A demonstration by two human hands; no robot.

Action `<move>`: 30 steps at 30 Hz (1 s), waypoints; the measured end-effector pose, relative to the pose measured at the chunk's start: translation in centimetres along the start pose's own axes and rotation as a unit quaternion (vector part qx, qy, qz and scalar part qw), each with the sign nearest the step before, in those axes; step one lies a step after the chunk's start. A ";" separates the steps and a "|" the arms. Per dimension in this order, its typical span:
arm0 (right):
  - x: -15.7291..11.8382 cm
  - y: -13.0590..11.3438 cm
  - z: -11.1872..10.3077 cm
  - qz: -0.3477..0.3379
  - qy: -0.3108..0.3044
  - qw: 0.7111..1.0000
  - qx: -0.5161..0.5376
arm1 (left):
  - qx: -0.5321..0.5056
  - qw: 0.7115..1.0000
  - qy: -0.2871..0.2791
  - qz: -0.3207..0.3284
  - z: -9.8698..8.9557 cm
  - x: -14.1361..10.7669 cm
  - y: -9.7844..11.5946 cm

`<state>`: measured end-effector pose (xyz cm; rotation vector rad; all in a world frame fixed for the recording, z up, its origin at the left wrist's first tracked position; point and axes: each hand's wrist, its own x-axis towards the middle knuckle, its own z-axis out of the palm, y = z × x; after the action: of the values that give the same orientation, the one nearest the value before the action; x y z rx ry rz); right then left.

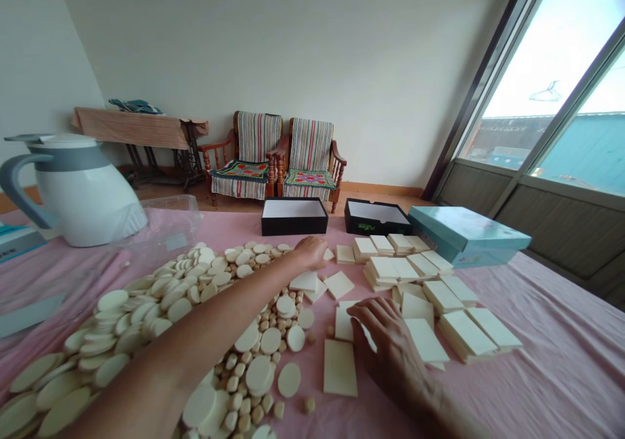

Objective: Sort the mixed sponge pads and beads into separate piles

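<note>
My left hand reaches far forward over the table, its fingers curled at the edge of a small pale piece; what they grip is too small to make out. Nearer, my right hand is bent over the cloth, its fingertips on a pale square tile. A rectangular tile lies flat just left of its wrist. Stacks of square tiles stand to the right. Round wooden discs and small wooden cubes are heaped to the left, partly behind my left forearm.
Two open black boxes and a light blue box line the far edge. A white jug and a clear plastic container stand at the left. Pink cloth covers the table.
</note>
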<state>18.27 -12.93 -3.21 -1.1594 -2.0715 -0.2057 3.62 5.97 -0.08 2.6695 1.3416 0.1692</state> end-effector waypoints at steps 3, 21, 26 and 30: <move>0.0 0.3 -0.1 0.016 0.000 1.000 0.010 | -0.012 0.999 0.017 -0.030 -0.2 -0.1 -0.1; 0.2 0.6 -0.8 0.036 -0.003 0.999 0.008 | -0.094 0.987 0.078 -0.105 0.7 2.6 3.6; 0.0 1.0 -0.8 0.036 -0.001 0.999 0.003 | -0.102 0.993 0.053 -0.030 -1.4 -1.1 1.0; -0.1 1.3 -0.8 0.040 -0.002 0.999 0.002 | -0.089 0.995 -0.023 0.034 -2.7 -5.2 -1.5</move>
<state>19.74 -12.64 -2.95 -1.2400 -2.0241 -0.1610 -1.06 2.90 2.12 2.5559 1.1637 0.2239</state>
